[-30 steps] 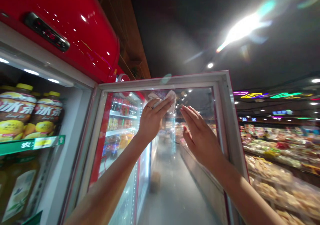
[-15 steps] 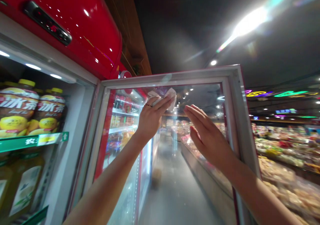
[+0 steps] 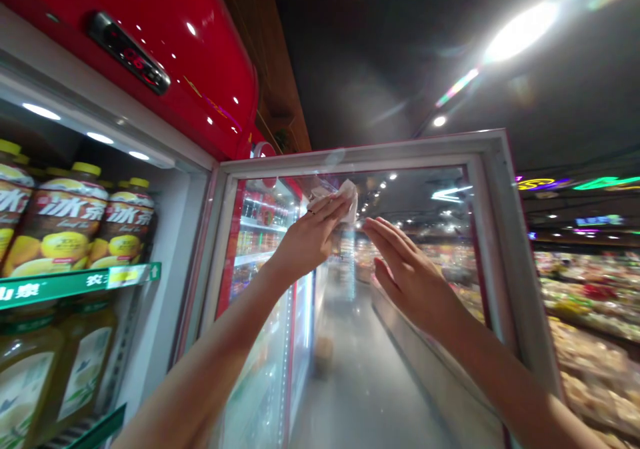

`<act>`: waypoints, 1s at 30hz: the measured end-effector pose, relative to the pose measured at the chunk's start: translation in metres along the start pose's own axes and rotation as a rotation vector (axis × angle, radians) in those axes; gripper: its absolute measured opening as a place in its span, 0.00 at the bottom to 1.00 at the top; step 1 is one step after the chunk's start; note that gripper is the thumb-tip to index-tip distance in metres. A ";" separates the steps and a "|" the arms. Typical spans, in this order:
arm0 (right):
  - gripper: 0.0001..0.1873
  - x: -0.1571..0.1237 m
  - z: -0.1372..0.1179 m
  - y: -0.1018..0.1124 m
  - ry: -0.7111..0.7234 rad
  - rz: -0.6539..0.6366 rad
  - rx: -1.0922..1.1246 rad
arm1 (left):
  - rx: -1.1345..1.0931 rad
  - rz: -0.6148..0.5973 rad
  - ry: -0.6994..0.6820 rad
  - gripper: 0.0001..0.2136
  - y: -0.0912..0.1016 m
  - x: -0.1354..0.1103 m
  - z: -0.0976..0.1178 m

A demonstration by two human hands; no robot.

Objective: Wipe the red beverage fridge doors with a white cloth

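My left hand (image 3: 305,242), with a dark ring on one finger, presses a crumpled white wipe (image 3: 351,194) against the upper glass of an open fridge door (image 3: 360,158). Parts of the wipe stick out past the fingertips; the rest is hidden beneath them. To its right, my right hand (image 3: 407,269) is held up flat before the same glass, fingers stretched out and side by side, holding nothing. Whether its fingertips touch the pane I cannot tell.
At left stands the red fridge (image 3: 200,49) with a lit display (image 3: 130,52) and shelved drink bottles (image 3: 70,216). Through the glass show an aisle floor (image 3: 350,356) and another lit fridge (image 3: 265,236). Packed produce (image 3: 595,362) lies beyond the door's right edge.
The camera has turned left, so the fridge and door sit further right in the picture. Relative to the door, both hands have shifted left, and my right hand is closer to my left.
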State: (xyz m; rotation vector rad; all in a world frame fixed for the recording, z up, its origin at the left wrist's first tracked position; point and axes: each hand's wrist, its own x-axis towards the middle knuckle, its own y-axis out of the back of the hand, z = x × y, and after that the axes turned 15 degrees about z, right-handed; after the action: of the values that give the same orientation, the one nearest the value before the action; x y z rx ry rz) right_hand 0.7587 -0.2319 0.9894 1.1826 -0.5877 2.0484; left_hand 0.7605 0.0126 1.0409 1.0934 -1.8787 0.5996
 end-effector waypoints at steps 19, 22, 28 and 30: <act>0.31 0.005 -0.004 0.001 -0.009 -0.029 -0.009 | 0.025 0.091 0.121 0.35 0.014 -0.002 -0.045; 0.33 0.009 -0.021 -0.010 -0.036 0.014 -0.031 | 0.030 0.127 0.163 0.34 0.009 0.007 -0.050; 0.37 0.014 -0.057 -0.046 -0.146 0.067 0.054 | -0.035 0.127 0.137 0.32 0.012 -0.008 -0.043; 0.37 0.012 -0.059 -0.053 -0.149 0.060 0.041 | -0.059 0.119 0.133 0.33 0.018 -0.020 -0.051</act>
State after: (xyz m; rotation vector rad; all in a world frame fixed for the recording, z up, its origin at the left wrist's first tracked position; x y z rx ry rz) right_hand 0.7613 -0.1529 0.9741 1.3656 -0.6622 2.0432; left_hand 0.7718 0.0683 1.0500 0.8865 -1.8432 0.6633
